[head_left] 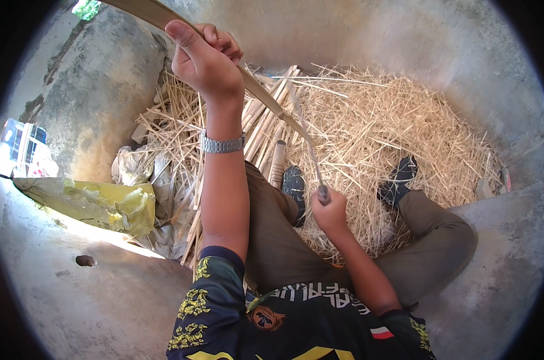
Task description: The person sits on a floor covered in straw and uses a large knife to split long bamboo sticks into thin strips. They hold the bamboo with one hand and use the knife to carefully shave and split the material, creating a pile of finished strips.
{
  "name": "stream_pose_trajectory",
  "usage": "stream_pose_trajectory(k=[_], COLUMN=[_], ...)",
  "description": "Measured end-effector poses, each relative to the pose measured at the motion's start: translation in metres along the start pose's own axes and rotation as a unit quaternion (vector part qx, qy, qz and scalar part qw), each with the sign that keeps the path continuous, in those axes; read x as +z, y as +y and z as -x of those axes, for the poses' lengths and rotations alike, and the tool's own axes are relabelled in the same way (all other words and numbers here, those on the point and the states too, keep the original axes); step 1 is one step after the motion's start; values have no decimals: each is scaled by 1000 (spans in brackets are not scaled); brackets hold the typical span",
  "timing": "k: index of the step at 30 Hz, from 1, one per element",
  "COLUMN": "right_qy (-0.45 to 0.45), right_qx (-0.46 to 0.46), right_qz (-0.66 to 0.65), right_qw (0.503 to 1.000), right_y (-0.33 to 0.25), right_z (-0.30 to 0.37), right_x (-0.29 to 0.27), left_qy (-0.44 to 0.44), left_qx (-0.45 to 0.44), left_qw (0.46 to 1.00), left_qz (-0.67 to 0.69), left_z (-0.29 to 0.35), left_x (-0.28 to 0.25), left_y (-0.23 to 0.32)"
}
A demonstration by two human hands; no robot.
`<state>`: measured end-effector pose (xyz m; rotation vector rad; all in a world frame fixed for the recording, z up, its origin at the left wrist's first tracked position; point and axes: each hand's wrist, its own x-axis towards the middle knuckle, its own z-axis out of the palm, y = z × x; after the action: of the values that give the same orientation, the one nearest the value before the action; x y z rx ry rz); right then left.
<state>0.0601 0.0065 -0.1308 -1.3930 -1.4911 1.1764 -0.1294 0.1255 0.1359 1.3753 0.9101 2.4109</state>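
My left hand [209, 60], raised at upper left with a metal watch on its wrist, is closed around a long, flat bamboo strip [263, 95]. The strip slants from the top edge down toward the middle. In front of my lap, my right hand [332, 213] grips the dark handle of a thin-bladed knife [316, 168]. Its blade points up and away from me and meets the strip's lower end; exactly how the edge touches it is too small to tell.
Pale bamboo shavings [398, 120] lie heaped around my feet. Beside my left foot are a wooden cylindrical handle [278, 159] and a pile of split bamboo strips [266, 129]. A torn yellow sack [116, 204] lies at left. Concrete walls [398, 33] curve around the space.
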Motion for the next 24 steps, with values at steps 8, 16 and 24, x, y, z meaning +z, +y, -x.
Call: stream_pose_trajectory(k=[8,16,24], right_qy=[-20,-174,103], right_qx=[115,325,-19], right_qz=[82,-296,-92], right_qw=[990,881,990], right_y=[-2,-7,-20], right_z=[2,-4,12], right_x=[-5,-13,-6], left_qy=[-4,-25,-21], left_qx=[-11,10,15], left_qw=[1000,1000,1000], left_qz=[13,5,11], left_z=[3,10,13], left_x=[5,15,11], left_y=[4,0,-2])
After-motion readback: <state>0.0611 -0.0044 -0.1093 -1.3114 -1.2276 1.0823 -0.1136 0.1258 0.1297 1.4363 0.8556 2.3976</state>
